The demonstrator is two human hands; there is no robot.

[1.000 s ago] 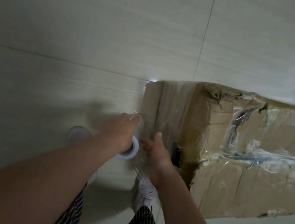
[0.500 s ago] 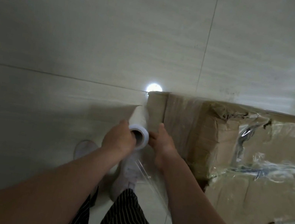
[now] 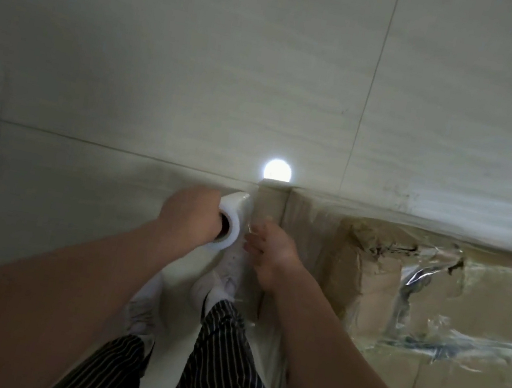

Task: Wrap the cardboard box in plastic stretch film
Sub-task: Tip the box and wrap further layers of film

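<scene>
Two hands work at a corner of the box, on the floor. My left hand grips the roll close so film lies tight. My right hand touches the film; pinching, I cannot tell.

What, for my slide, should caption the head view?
Left hand grips film roll beside cardboard box; right hand beside it.
</scene>
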